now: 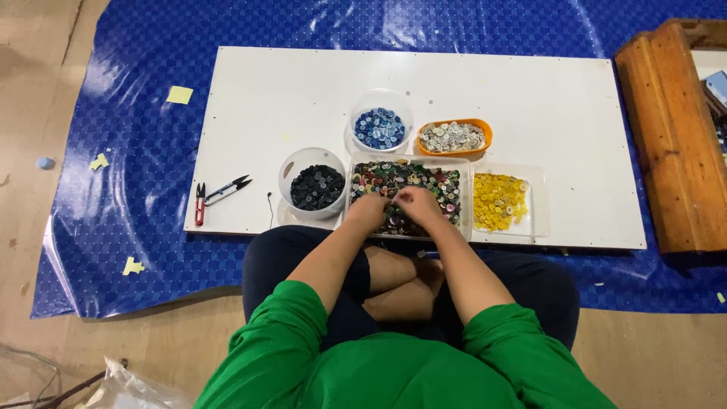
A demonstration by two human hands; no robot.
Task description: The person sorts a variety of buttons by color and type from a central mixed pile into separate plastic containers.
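Note:
A clear rectangular tray [463,198] full of mixed-colour buttons sits at the near edge of a white board [530,106]. Both hands are over its near half. My left hand [369,205] rests on the buttons with fingers curled; whether it holds any is hidden. My right hand [417,202] is beside it, fingertips pinched together over the pile. A round tub of black buttons [313,185] stands left of the tray. A clear tray of yellow buttons [501,201] lies to its right. Behind are a tub of blue buttons [380,126] and an orange dish of white buttons [453,137].
Small red-handled snips [200,204] and grey thread clippers [227,188] lie at the board's left edge. A blue plastic sheet [113,174] covers the floor under the board. A wooden frame [674,136] lies to the right. My crossed legs are against the board's near edge.

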